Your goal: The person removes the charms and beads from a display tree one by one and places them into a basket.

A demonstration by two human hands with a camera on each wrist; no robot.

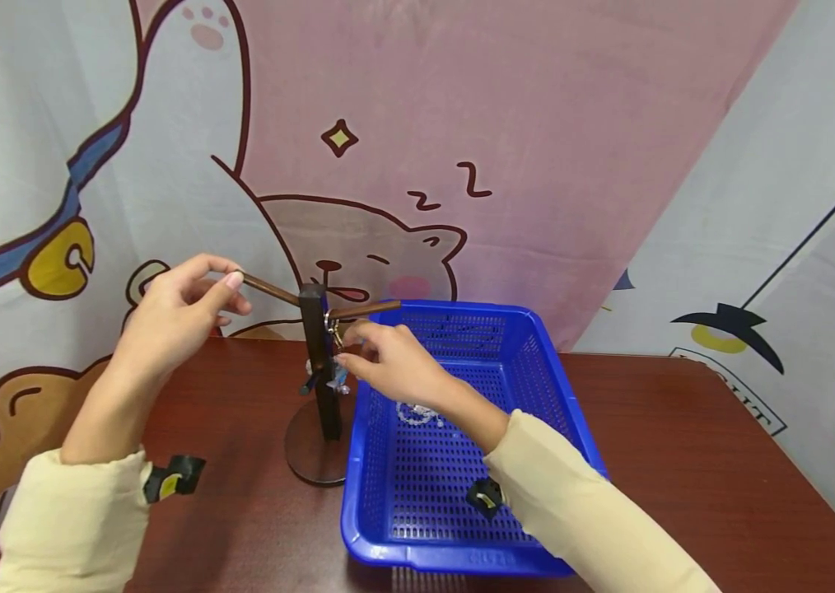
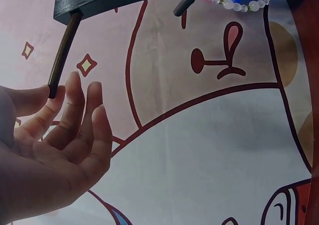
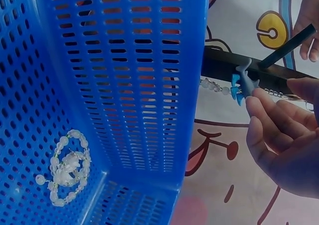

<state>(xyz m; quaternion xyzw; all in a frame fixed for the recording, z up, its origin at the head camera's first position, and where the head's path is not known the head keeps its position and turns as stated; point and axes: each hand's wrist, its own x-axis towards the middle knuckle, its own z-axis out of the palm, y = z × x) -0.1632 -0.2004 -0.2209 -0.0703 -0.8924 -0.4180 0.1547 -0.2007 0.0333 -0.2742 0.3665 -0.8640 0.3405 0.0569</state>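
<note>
A dark wooden jewelry stand (image 1: 321,362) with side pegs stands upright on a round base, left of the blue basket. My left hand (image 1: 176,309) pinches the tip of its upper left peg (image 2: 65,55) between thumb and index finger; the other fingers are spread loosely. From the upper right peg (image 1: 366,310) hangs a keychain with a gold clasp (image 1: 336,333), a chain and a grey, dolphin-like charm (image 3: 245,80) with blue pieces. My right hand (image 1: 398,362) is right at this keychain, thumb and fingers apart. A pale beaded bracelet (image 2: 239,4) hangs lower on the stand.
Close against the stand's right side sits the blue perforated basket (image 1: 462,556), under my right forearm. Clear-and-white beaded bracelets (image 3: 70,170) lie on its floor. The reddish-brown table (image 1: 684,461) ends at a cartoon-printed cloth (image 1: 536,123) behind.
</note>
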